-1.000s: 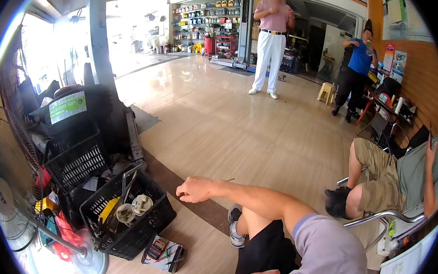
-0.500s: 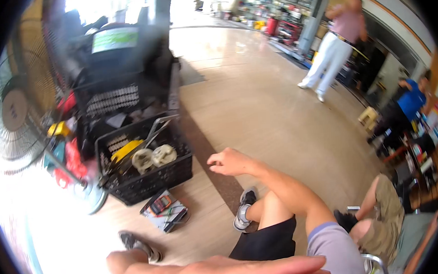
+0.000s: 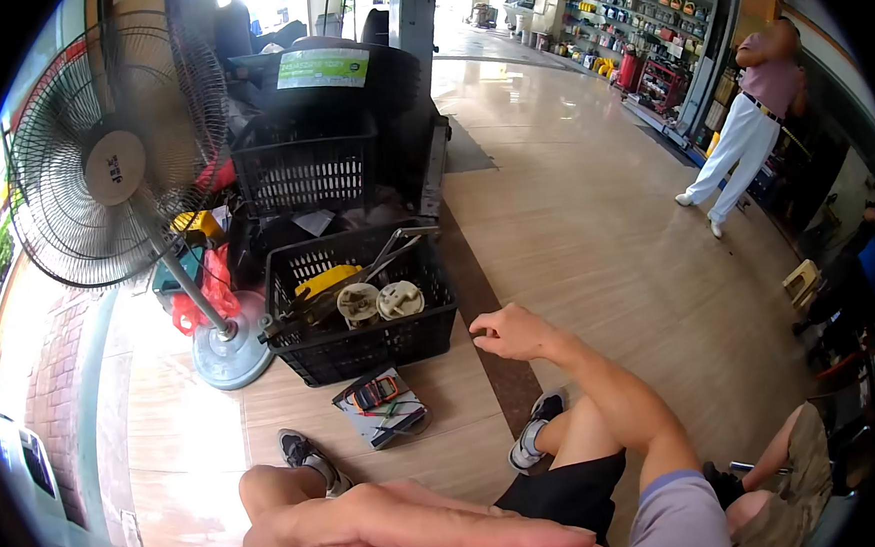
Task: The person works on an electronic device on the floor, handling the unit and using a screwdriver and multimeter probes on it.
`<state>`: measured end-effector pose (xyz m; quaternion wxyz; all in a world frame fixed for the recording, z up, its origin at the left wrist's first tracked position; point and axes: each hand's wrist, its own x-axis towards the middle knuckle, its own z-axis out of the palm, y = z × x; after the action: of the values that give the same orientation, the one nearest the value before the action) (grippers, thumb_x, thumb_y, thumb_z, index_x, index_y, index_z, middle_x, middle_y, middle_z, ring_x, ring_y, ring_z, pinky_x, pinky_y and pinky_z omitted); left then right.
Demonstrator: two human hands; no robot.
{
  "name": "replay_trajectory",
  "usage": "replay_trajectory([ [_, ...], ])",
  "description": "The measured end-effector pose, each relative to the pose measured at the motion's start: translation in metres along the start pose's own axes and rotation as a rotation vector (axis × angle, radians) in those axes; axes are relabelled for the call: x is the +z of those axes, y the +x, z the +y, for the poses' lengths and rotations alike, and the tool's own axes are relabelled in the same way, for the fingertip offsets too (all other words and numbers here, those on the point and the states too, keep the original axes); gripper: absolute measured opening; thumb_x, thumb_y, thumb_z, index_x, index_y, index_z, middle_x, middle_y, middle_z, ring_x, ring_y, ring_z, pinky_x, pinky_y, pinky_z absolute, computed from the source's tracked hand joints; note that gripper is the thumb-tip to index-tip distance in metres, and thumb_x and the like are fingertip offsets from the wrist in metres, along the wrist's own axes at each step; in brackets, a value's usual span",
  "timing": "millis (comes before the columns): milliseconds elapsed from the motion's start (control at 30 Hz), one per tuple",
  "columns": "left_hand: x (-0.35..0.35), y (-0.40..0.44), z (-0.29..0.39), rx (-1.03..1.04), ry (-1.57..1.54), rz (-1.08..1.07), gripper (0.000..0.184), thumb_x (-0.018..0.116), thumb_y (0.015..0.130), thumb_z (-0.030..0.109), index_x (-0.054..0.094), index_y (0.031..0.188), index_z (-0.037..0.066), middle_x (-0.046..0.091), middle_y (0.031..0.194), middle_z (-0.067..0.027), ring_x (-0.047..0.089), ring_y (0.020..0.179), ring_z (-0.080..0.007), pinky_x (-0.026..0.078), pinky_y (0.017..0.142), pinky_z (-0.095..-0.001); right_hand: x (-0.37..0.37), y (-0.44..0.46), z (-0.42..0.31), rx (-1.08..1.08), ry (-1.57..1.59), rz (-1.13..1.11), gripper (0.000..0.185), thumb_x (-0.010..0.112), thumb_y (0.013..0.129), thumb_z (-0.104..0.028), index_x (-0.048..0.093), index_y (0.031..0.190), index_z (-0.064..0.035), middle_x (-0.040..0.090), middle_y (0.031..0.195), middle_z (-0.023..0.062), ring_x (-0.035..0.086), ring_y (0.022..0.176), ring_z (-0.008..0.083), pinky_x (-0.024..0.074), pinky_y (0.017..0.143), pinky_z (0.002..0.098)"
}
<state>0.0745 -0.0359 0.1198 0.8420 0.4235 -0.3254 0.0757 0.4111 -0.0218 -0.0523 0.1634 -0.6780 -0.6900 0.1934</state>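
My left hand [image 3: 428, 525] is close to the camera at the bottom, palm turned inward, its fingers stretched out to the right and holding nothing. Beyond my right knee, my right hand [image 3: 511, 332] hangs in the air with loosely bent fingers and no visible object in them. Nearest to it is a black plastic crate [image 3: 362, 353]. In the crate lie two round whitish parts [image 3: 400, 299], a yellow piece [image 3: 328, 279] and metal tools. A multimeter [image 3: 373, 393] rests on a flat box [image 3: 385, 429] on the floor before my feet.
A standing fan [image 3: 115, 168] is at the left, by a red plastic bag [image 3: 216, 285]. Behind the crate stands another black crate [image 3: 306, 176]. A person in white trousers [image 3: 741, 155] stands at the far right; a seated person's leg [image 3: 774, 453] is close on my right.
The view has swung left, so things sit further right in the picture. My left hand has turned a little, and my right hand's fingers bend slightly more. The crate and multimeter stay put.
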Motion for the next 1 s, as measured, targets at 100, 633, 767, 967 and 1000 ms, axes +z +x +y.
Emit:
replay_trajectory([
  [100, -0.005, -0.009, -0.002, 0.039, -0.002, 0.000, 0.147, 0.063, 0.062, 0.094, 0.036, 0.140, -0.027, 0.054, 0.139, -0.0355, 0.056, 0.131, -0.0356, 0.040, 0.114, -0.0414, -0.001, -0.002, -0.005, 0.000, 0.003, -0.022, 0.031, 0.063, 0.093, -0.024, 0.071, 0.115, -0.0043, 0.074, 0.080, 0.0175, 0.073, 0.079, 0.0323, 0.0570, 0.080, 0.0416],
  [633, -0.028, 0.004, -0.012, -0.171, 0.031, -0.069, 0.121, 0.070, 0.071, 0.077, 0.048, 0.136, -0.023, 0.059, 0.132, -0.0360, 0.065, 0.121, -0.0358, 0.048, 0.103, -0.0391, 0.018, -0.013, 0.002, 0.015, 0.009, -0.116, 0.036, 0.061, 0.090, -0.029, 0.072, 0.117, -0.0068, 0.075, 0.090, 0.0186, 0.072, 0.092, 0.0377, 0.0554, 0.089, 0.0453],
  [767, -0.033, 0.006, -0.018, -0.131, 0.082, -0.062, 0.119, 0.068, 0.072, 0.079, 0.052, 0.132, -0.023, 0.062, 0.127, -0.0357, 0.066, 0.118, -0.0376, 0.049, 0.102, -0.0407, 0.014, -0.017, 0.001, 0.038, 0.026, -0.124, 0.036, 0.061, 0.089, -0.028, 0.072, 0.116, -0.0062, 0.075, 0.090, 0.0188, 0.072, 0.092, 0.0374, 0.0555, 0.089, 0.0446],
  [967, -0.028, 0.015, -0.012, -0.071, 0.160, -0.007, 0.122, 0.067, 0.071, 0.084, 0.055, 0.128, -0.024, 0.063, 0.124, -0.0371, 0.067, 0.114, -0.0397, 0.051, 0.100, -0.0432, 0.009, -0.021, 0.003, 0.037, 0.045, -0.104, 0.036, 0.061, 0.089, -0.027, 0.071, 0.115, -0.0040, 0.074, 0.078, 0.0163, 0.073, 0.086, 0.0345, 0.0559, 0.087, 0.0429],
  [1000, -0.028, 0.015, -0.011, -0.049, 0.166, 0.001, 0.122, 0.067, 0.071, 0.084, 0.056, 0.126, -0.024, 0.063, 0.123, -0.0378, 0.068, 0.113, -0.0401, 0.052, 0.099, -0.0436, 0.008, -0.021, 0.003, 0.032, 0.042, -0.100, 0.036, 0.061, 0.089, -0.026, 0.071, 0.115, -0.0037, 0.074, 0.077, 0.0161, 0.073, 0.084, 0.0341, 0.0561, 0.086, 0.0426],
])
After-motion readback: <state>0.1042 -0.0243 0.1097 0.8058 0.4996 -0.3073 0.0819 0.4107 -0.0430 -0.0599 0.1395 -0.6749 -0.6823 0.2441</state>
